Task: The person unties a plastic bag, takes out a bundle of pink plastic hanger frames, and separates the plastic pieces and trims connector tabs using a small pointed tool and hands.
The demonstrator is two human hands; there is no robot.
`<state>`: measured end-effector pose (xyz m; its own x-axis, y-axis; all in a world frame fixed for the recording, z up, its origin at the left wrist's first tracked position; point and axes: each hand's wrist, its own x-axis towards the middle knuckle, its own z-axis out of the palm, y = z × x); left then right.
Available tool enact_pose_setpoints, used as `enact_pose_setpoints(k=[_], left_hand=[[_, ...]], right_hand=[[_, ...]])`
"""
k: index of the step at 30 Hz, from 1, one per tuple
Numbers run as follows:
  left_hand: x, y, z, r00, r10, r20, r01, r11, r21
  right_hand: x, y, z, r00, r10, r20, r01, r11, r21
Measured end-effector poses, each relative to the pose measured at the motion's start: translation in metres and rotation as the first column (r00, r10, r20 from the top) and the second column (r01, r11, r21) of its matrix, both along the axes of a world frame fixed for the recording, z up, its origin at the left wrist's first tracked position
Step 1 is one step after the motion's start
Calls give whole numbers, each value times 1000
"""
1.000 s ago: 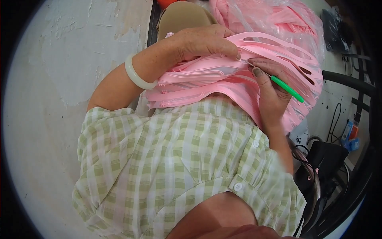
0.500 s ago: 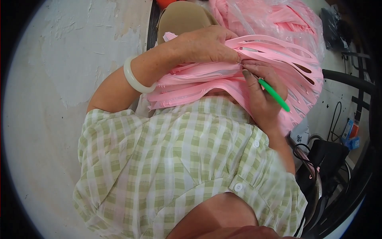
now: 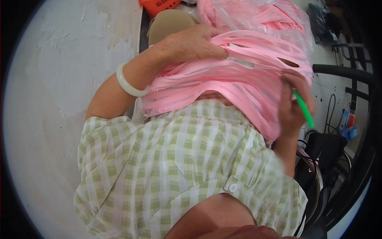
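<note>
A bundle of long pink strips (image 3: 242, 85), which look like zippers, lies across my lap in loose, partly parted bands. My left hand (image 3: 197, 44), with a pale bangle on its forearm, is closed on the upper strips, thumb on top and fingertips partly hidden. At the bundle's right side, my right hand (image 3: 295, 95) is closed around a slim green-handled tool (image 3: 304, 109). Its handle points down and to the right; the working tip is hidden by the fingers. The right fingertips are at the strips, but I cannot tell whether they touch them.
Clear plastic wrap with more pink material (image 3: 270, 18) lies beyond the bundle. An orange-red bag (image 3: 159, 6) is at the top, beside my tan-covered knee (image 3: 173, 26). On the right are a black bar (image 3: 338, 71), a black bag (image 3: 324, 153) and blue packaging (image 3: 348, 129).
My right hand, with the green tool, has moved right and slightly down, away from my left hand. The left hand keeps hold of the strips, and the whole view has shifted a little.
</note>
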<state>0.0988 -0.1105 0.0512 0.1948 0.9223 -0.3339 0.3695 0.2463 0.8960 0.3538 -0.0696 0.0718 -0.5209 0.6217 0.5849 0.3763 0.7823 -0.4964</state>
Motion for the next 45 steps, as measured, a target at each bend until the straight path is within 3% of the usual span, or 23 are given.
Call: enact_pose_setpoints(k=[4, 5, 8, 9, 11, 14, 16, 18, 20, 22, 24, 25, 26, 28, 29, 30, 31, 32, 33, 35, 36, 38, 45], left_hand=[[-2, 7, 3, 974, 26, 223, -8, 997, -83], [-3, 10, 1, 973, 8, 231, 9, 997, -70], [-5, 20, -7, 998, 19, 56, -20, 1000, 7], [-2, 19, 6, 998, 10, 57, -11, 1000, 12], [6, 12, 44, 985, 168, 48, -161, 979, -123], [4, 10, 42, 974, 201, 100, -190, 976, -108], [3, 11, 40, 972, 215, 99, -201, 970, -136], [3, 14, 36, 971, 216, 101, -197, 966, -168], [1, 16, 28, 957, 250, 145, -218, 953, -209], [2, 13, 35, 957, 287, 54, -270, 940, -208], [-1, 11, 37, 945, 324, -45, -326, 923, -205], [-5, 13, 32, 954, 295, 59, -275, 935, -225], [-7, 14, 28, 951, 263, 163, -220, 946, -239], [-3, 15, 24, 941, 292, 170, -248, 938, -241], [-2, 17, 22, 931, 319, 177, -274, 931, -241], [-1, 18, 20, 931, 322, 170, -275, 929, -248], [0, 21, 18, 948, 315, 39, -296, 923, -243], [1, 24, 17, 949, 301, -93, -315, 920, -234], [4, 24, 23, 949, 300, -97, -315, 919, -236], [11, 24, 39, 972, 234, 29, -219, 942, -256], [9, 25, 31, 972, 234, 30, -219, 941, -258], [2, 28, 7, 955, 204, 217, -158, 964, -213], [7, 29, 4, 934, 243, 263, -187, 957, -221]], right_hand=[[61, 38, 15, 963, -267, 23, 263, 959, 102], [74, 47, 14, 933, -359, 8, 358, 933, 41], [94, 70, 13, 869, -496, -8, 493, 861, 124], [100, 78, 14, 841, -541, -17, 536, 828, 163], [126, 90, 7, 809, -584, -60, 584, 789, 192], [165, 111, 1, 733, -670, -115, 678, 705, 208], [195, 128, -5, 568, -808, -157, 821, 541, 185], [217, 150, -16, 533, -826, -182, 843, 502, 194], [236, 172, -29, 374, -924, -83, 854, 308, 420], [260, 195, -42, 374, -921, -107, 863, 303, 404], [277, 209, -54, 111, -993, 29, 914, 114, 389], [288, 217, -60, -4, -994, 105, 932, 34, 360], [300, 225, -67, -1, -994, 105, 933, 37, 359], [303, 232, -75, 19, -956, 294, 876, 158, 456], [304, 235, -79, 21, -954, 299, 877, 162, 452], [276, 224, -67, 243, -921, 305, 908, 326, 263], [247, 212, -58, 452, -852, 264, 873, 483, 67], [226, 204, -54, 618, -775, 129, 778, 580, -243], [205, 194, -51, 719, -693, -57, 579, 641, -504], [163, 165, -44, 786, -577, -221, 352, 713, -606], [147, 157, -48, 787, -576, -220, 353, 712, -607], [122, 143, -67, 732, -552, -401, 282, 780, -559], [84, 130, -101, 777, -527, -344, 370, 824, -429]])
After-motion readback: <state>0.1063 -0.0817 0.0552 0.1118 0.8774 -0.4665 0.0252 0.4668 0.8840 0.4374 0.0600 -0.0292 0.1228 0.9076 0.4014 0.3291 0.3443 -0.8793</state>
